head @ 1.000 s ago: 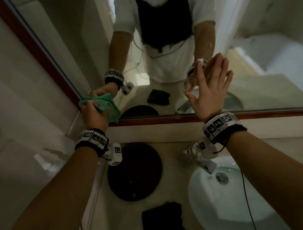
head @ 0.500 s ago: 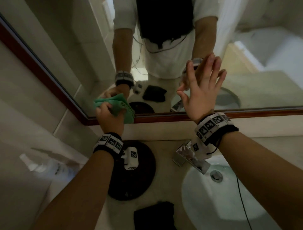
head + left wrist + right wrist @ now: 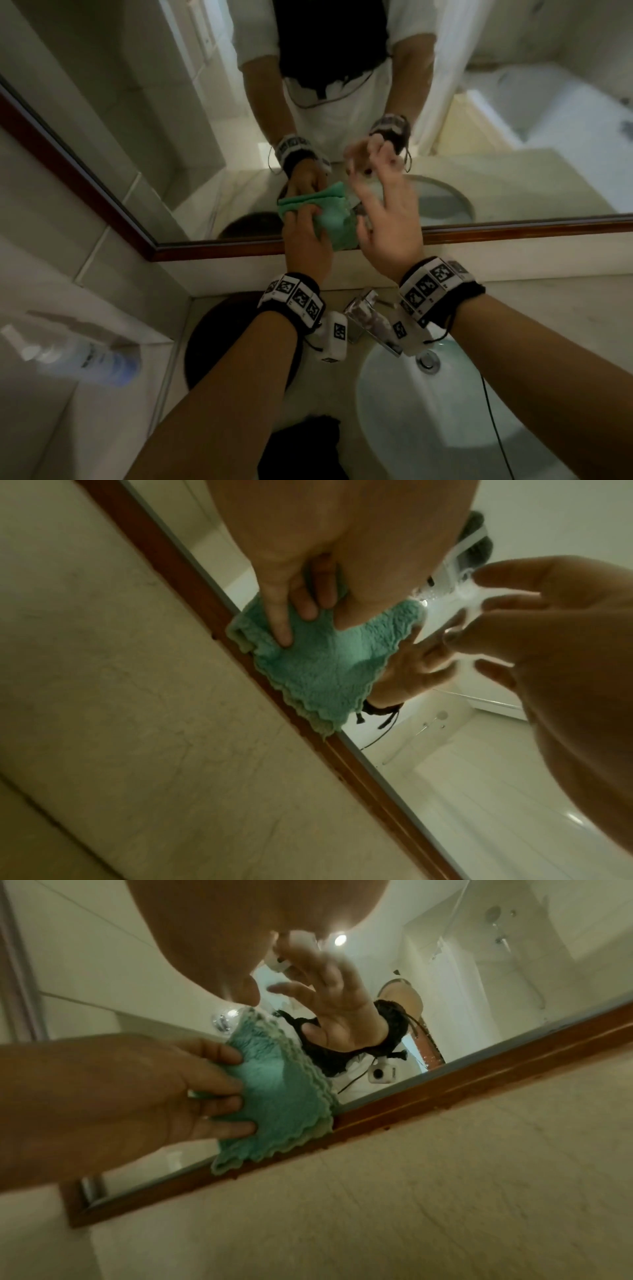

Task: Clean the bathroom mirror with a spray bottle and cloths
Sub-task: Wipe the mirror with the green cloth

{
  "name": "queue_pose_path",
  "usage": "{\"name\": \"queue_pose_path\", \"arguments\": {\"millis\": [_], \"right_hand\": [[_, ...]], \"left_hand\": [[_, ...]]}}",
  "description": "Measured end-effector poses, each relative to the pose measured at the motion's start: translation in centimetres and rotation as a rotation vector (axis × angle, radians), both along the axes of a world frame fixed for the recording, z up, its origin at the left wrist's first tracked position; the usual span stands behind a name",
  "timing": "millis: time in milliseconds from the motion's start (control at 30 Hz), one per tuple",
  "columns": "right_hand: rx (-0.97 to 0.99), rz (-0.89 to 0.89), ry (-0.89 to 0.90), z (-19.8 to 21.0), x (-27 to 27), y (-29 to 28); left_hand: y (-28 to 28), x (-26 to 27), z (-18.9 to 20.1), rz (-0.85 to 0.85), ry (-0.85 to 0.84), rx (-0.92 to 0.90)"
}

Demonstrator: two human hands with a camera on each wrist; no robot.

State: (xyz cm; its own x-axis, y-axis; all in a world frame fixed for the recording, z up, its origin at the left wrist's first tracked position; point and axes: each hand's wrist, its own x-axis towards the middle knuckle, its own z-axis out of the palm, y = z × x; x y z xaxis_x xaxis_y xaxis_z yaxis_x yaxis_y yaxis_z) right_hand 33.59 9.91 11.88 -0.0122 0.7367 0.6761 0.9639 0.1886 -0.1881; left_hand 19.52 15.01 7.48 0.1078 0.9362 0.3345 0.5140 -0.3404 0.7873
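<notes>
My left hand [image 3: 305, 236] grips a folded green cloth [image 3: 329, 219] and holds it against the glass at the mirror's [image 3: 205, 120] lower edge, just above the red-brown frame [image 3: 496, 229]. In the left wrist view its fingers [image 3: 284, 620] lie on the green cloth [image 3: 308, 666]. My right hand [image 3: 383, 212] hovers open right beside the cloth, fingers spread and blurred, holding nothing. The right wrist view shows the cloth [image 3: 281, 1096] overlapping the frame. A spray bottle [image 3: 78, 356] shows blurred at the lower left by the side wall.
Below the mirror the counter holds a round dark mat [image 3: 212, 342], a chrome faucet [image 3: 370, 318] and a white sink basin [image 3: 428, 411]. A black cloth [image 3: 301, 442] lies at the counter's front edge. A tiled wall closes the left side.
My left hand has slid the green cloth to the right along the mirror's lower edge. My right hand has come off the glass and dropped down beside the cloth.
</notes>
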Motion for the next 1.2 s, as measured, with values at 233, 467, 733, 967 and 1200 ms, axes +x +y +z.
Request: {"name": "queue_pose_path", "arguments": {"millis": [233, 467, 733, 967, 1200], "right_hand": [[-0.414, 0.269, 0.226, -4.1, -2.8, 0.4], [-0.478, 0.264, 0.506, -4.0, -3.7, 2.8], [-0.453, 0.166, 0.671, -4.6, 0.8, 1.0], [-0.405, -0.068, 0.737, -3.6, 11.7, -3.7], [-0.25, -0.328, 0.88, -2.3, 24.1, -7.5]], "left_hand": [[-0.4, -1.9, 1.3, -0.16, -0.018, -0.122], [0.6, -5.5, 3.2, -0.027, -0.077, -0.166], [1.4, -5.9, 5.4, 0.103, 0.008, 0.036], [1.6, -2.0, 6.7, 0.178, -0.082, 0.183], [2.5, 1.0, 7.1, 0.391, -0.11, 0.106]]}}
